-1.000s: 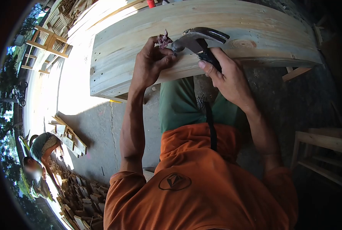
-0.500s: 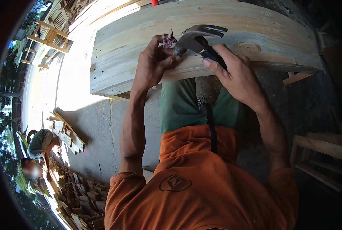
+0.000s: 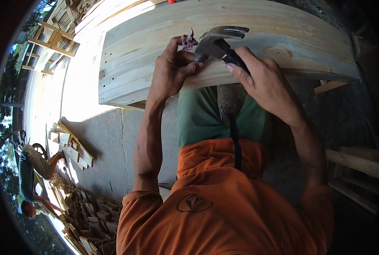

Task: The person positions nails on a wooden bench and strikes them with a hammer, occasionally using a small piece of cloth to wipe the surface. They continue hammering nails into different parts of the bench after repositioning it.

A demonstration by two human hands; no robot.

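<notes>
My right hand [image 3: 264, 78] is wrapped round the black grip of a claw hammer [image 3: 212, 46]. The hammer's face points down beside my left thumb, over the near edge of a pale wooden bench top [image 3: 147, 46]. A crumpled purplish scrap [image 3: 189, 41] sticks out from the curled fingers of my left hand [image 3: 172, 70]. Left thumb and fingers lie close around the hammer face; whether they also pinch a nail there is hidden. A knot in the wood shows to the right of the hammer.
Stacked wood offcuts [image 3: 91, 212] cover the ground at lower left, near a bending person [image 3: 30, 174]. A wooden frame [image 3: 51, 40] stands at upper left. Another frame [image 3: 359, 163] is at right. My green-trousered legs [image 3: 198, 112] are against the bench.
Both my hands and the hammer have barely shifted, staying at the same spot on the bench edge. At far left the other person has moved and changed posture.
</notes>
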